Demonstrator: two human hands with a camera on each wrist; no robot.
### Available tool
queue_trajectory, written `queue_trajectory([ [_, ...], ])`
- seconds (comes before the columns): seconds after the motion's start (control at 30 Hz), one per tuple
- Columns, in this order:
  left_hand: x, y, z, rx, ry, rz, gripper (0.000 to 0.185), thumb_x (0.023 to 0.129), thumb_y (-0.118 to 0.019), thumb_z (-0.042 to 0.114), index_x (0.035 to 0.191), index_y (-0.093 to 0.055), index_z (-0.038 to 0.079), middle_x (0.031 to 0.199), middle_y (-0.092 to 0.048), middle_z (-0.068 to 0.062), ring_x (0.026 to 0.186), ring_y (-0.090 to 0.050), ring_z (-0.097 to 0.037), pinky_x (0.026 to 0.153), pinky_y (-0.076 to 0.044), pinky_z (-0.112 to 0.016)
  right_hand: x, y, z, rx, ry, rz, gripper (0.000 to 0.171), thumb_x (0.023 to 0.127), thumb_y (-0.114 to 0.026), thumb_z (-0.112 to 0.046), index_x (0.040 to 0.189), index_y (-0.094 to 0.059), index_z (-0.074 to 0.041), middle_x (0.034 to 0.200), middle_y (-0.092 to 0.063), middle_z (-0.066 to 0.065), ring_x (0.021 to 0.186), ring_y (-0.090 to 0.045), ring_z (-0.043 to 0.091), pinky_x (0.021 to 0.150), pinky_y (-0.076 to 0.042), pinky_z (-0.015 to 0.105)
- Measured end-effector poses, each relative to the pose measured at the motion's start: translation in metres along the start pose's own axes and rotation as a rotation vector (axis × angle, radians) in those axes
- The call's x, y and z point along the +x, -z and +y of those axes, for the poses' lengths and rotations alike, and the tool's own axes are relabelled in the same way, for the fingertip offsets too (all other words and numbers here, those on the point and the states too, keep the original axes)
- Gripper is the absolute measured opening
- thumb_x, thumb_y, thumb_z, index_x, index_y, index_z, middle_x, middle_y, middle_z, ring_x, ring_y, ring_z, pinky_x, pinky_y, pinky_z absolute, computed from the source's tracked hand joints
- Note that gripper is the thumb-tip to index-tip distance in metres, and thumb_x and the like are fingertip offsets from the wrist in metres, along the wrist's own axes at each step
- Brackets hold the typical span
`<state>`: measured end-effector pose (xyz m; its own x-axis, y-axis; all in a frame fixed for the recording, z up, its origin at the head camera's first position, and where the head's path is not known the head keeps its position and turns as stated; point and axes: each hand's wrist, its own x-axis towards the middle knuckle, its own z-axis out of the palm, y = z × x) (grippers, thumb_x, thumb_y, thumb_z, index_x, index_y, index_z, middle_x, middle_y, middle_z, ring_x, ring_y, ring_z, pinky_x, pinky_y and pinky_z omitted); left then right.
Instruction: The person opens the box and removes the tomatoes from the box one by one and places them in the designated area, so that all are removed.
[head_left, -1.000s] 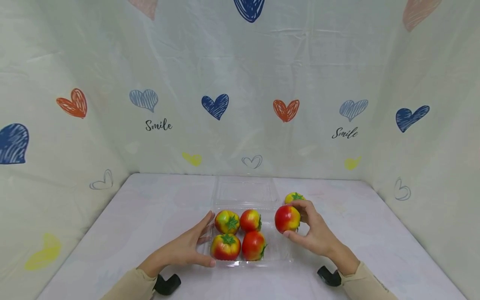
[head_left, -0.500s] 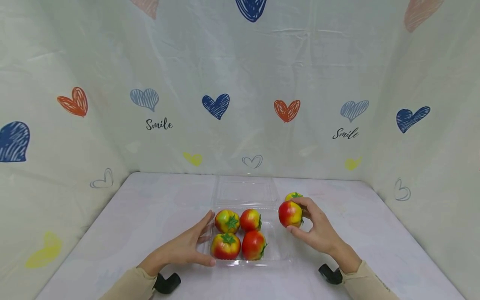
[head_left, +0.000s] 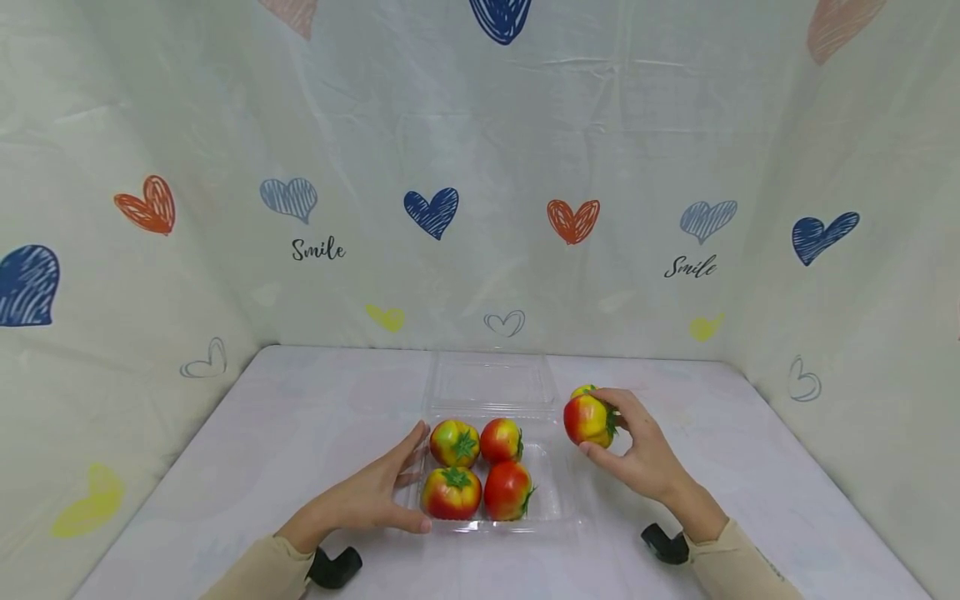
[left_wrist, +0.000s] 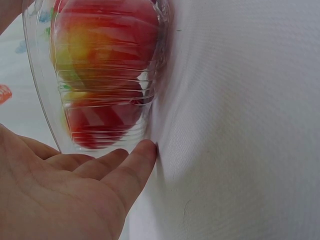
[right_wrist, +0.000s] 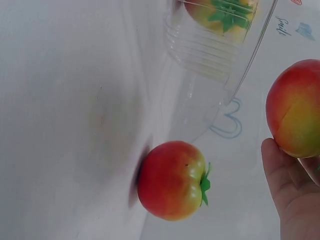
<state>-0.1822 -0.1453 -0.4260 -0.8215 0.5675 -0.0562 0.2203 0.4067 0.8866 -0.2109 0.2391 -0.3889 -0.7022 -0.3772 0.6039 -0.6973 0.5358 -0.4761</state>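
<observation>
**Held tomato drifts away from the tray**

The tomato (head_left: pixel 587 420) in the right hand (head_left: pixel 637 454) now sits farther from the clear tray (head_left: pixel 555 500) than it did a second ago: it has slid off the tray's right edge, out and a little back, until it hangs almost over the loose tomato (head_left: pixel 581 390) lying on the tabletop (head_left: pixel 300 417) behind the tray's right corner. The grip is a fingertip clamp, thumb below and fingers curled over the top, and the fruit is clear of the surface. It has also turned in the hand, its green calyx now facing the palm.

The move carries the fruit away from the tray rather than into it, so the open right part of the tray is no nearer to being filled; this looks like a pause or a re-aim, though that is a judgement.

Inside the tray, the four tomatoes (head_left: pixel 480 467) fill its left part in a two-by-two block, unmoved. The left hand (head_left: pixel 375 496) has not shifted either: it rests flat against the tray's left wall, fingers straight, thumb along the near corner, holding nothing. The tray's hinged lid (head_left: pixel 489 382) lies open behind it.
</observation>
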Motion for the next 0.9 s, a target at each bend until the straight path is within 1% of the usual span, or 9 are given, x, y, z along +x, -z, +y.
queue_trajectory([
  [0.13,0.000,0.000,0.000,0.000,-0.001,0.001,0.120,0.074,-0.083,0.031,0.153,0.004,0.005,0.159,0.001,-0.017,0.140,-0.026,-0.036,0.105,-0.038,-0.041,-0.004,-0.004,0.024,-0.002,-0.021,0.010,0.070,0.069,-0.083,-0.004,0.129,-0.048,-0.006,0.125,-0.054,0.006,0.103,-0.052,0.013,0.083,-0.051,0.019],
  [0.33,0.000,0.000,-0.001,-0.001,-0.003,0.000,0.120,0.074,-0.083,0.030,0.153,0.004,0.006,0.159,0.000,-0.017,0.140,-0.026,-0.035,0.105,-0.038,-0.040,-0.003,0.001,0.029,-0.036,-0.021,0.021,0.064,0.072,-0.080,-0.010,0.129,-0.051,-0.012,0.125,-0.054,0.001,0.103,-0.050,0.010,0.081,-0.048,0.020],
  [0.53,-0.001,0.000,-0.002,0.001,-0.015,-0.001,0.120,0.074,-0.083,0.030,0.153,0.005,0.006,0.159,0.001,-0.016,0.141,-0.024,-0.035,0.105,-0.039,-0.040,-0.004,0.004,0.035,-0.067,-0.040,0.037,0.063,0.073,-0.081,-0.011,0.130,-0.053,-0.013,0.124,-0.053,0.002,0.103,-0.049,0.010,0.083,-0.043,0.015],
  [0.67,0.000,-0.001,-0.002,0.004,-0.010,-0.004,0.120,0.074,-0.083,0.030,0.153,0.005,0.006,0.160,0.002,-0.015,0.142,-0.023,-0.034,0.105,-0.039,-0.038,-0.005,0.007,0.041,-0.094,-0.059,0.049,0.062,0.074,-0.081,-0.011,0.130,-0.053,-0.012,0.124,-0.053,0.004,0.102,-0.049,0.011,0.082,-0.042,0.012],
  [0.8,0.000,-0.001,-0.002,0.003,-0.003,-0.004,0.120,0.074,-0.083,0.031,0.153,0.005,0.007,0.160,0.002,-0.014,0.141,-0.024,-0.034,0.105,-0.039,-0.039,-0.004,0.012,0.046,-0.100,-0.097,0.054,0.062,0.075,-0.081,-0.012,0.130,-0.053,-0.010,0.125,-0.053,0.004,0.103,-0.049,0.012,0.083,-0.041,0.011],
  [0.9,0.000,0.000,-0.002,0.003,-0.003,-0.003,0.120,0.074,-0.083,0.030,0.153,0.005,0.006,0.160,0.001,-0.015,0.141,-0.025,-0.035,0.105,-0.038,-0.040,-0.002,0.015,0.049,-0.114,-0.136,0.050,0.062,0.076,-0.080,-0.014,0.132,-0.052,-0.009,0.127,-0.052,0.004,0.105,-0.049,0.014,0.084,-0.041,0.012],
])
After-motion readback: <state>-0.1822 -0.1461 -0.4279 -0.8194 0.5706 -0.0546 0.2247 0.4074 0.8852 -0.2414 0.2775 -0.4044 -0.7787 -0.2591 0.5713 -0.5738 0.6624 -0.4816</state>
